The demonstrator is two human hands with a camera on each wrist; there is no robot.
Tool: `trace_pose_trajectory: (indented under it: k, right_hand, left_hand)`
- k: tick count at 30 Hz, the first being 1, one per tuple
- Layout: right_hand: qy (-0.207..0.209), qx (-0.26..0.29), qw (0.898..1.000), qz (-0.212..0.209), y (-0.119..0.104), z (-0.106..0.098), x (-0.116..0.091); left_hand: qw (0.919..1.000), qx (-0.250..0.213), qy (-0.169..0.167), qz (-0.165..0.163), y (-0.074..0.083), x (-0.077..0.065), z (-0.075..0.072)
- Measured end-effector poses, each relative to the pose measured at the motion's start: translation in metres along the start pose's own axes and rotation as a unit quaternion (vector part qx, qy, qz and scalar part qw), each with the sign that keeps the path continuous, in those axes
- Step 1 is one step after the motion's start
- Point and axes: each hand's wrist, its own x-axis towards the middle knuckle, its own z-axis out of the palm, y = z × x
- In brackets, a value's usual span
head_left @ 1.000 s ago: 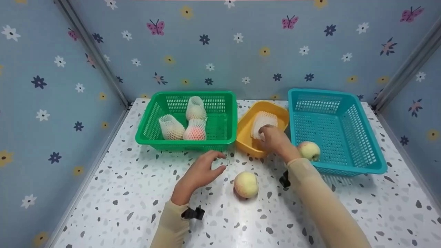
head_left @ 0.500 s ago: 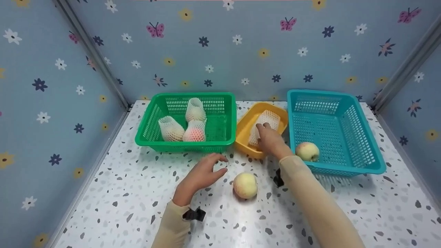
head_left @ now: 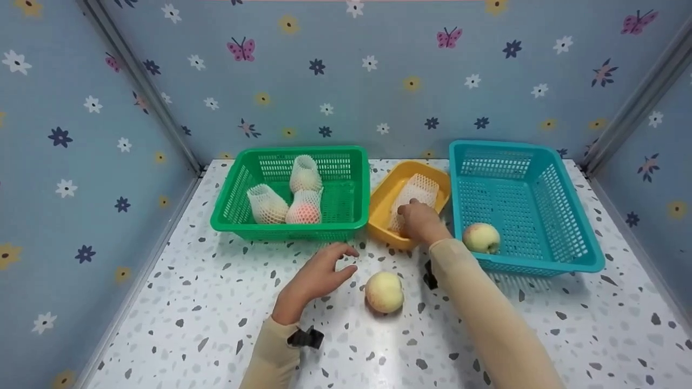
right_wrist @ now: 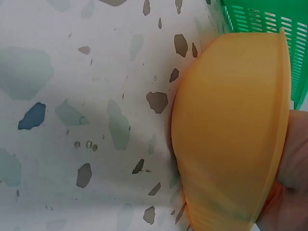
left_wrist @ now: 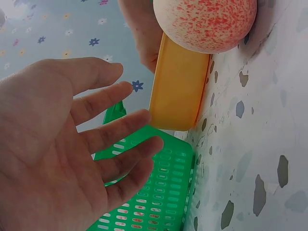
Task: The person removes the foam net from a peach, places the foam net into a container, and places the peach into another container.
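My right hand (head_left: 424,220) reaches down into the yellow basin (head_left: 381,215), its fingers at the white foam net sleeve (head_left: 420,189) lying there. The fingertips are partly hidden, and I cannot tell whether they pinch the net. In the right wrist view the wall of the basin (right_wrist: 231,125) covers most of that hand. My left hand (head_left: 319,274) is held over the table with nothing in it, fingers apart and slightly bent. Right of it, a bare yellow-pink peach (head_left: 384,292) sits on the speckled table; the left wrist view shows the peach (left_wrist: 207,24) at the top.
On the left stands a green basket (head_left: 346,221) with a few net-wrapped fruits, one wrapped peach (head_left: 304,212) showing red. A blue basket (head_left: 540,265) to the right of the basin holds another bare peach (head_left: 481,238). Flowered walls (head_left: 335,81) enclose the table.
The right hand has shifted slightly left and lower in the basin, and the net sleeve now lies more stretched out along it. The left hand and the peach on the table stay put.
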Motion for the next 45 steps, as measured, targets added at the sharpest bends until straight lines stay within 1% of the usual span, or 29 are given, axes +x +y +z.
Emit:
trace_pose_trajectory:
  k: [5,9,12,15,19,23,26,28,31,34,37,40,43,45]
  right_hand:
    - [0.01,-0.023,1.0,-0.002,-0.001,0.002,0.002]
    - [0.022,-0.048,0.999,-0.007,0.0,-0.001,0.003]
    - [0.033,-0.054,0.998,-0.014,0.0,-0.005,0.001]
    - [0.063,-0.053,0.996,-0.031,0.0,-0.01,-0.004]
    - [0.119,-0.059,0.989,-0.07,-0.003,-0.021,-0.014]
    - [0.165,-0.06,0.978,-0.11,-0.011,-0.032,-0.032]
    - [0.209,-0.058,0.967,-0.135,-0.016,-0.038,-0.051]
    - [0.242,-0.057,0.957,-0.15,-0.018,-0.041,-0.065]
    - [0.281,-0.04,0.943,-0.171,-0.019,-0.043,-0.086]
    - [0.305,-0.015,0.933,-0.19,-0.019,-0.043,-0.107]
    - [0.31,0.001,0.929,-0.203,-0.019,-0.038,-0.126]
    - [0.307,0.009,0.929,-0.209,-0.017,-0.031,-0.142]
    - [0.311,0.014,0.927,-0.21,-0.014,-0.021,-0.152]
    - [0.311,0.018,0.926,-0.212,-0.014,-0.011,-0.154]
  left_hand:
    - [0.9999,-0.001,-0.006,-0.008,-0.004,0.0,0.002]
    - [0.9998,-0.007,-0.011,-0.016,-0.005,0.0,0.003]
    - [0.9995,-0.01,-0.016,-0.025,-0.006,0.0,0.002]
    - [0.9995,-0.011,-0.017,-0.025,-0.005,0.001,0.001]
    - [0.9998,-0.004,-0.011,-0.013,-0.005,0.002,0.0]
    - [1.0,-0.001,0.001,0.0,-0.004,0.0,-0.001]
    - [0.9997,-0.005,0.018,0.014,-0.001,0.0,-0.002]
    - [0.9992,-0.007,0.031,0.024,0.001,0.001,-0.003]
    - [0.9979,-0.005,0.047,0.044,0.004,0.002,-0.003]
    - [0.9963,-0.002,0.058,0.063,0.01,0.004,-0.003]
    - [0.9944,-0.001,0.064,0.085,0.017,0.003,-0.002]
    - [0.993,0.004,0.061,0.101,0.027,0.001,-0.003]
    - [0.9908,0.015,0.059,0.121,0.038,-0.003,-0.004]
    - [0.9882,0.021,0.063,0.138,0.045,-0.004,-0.004]
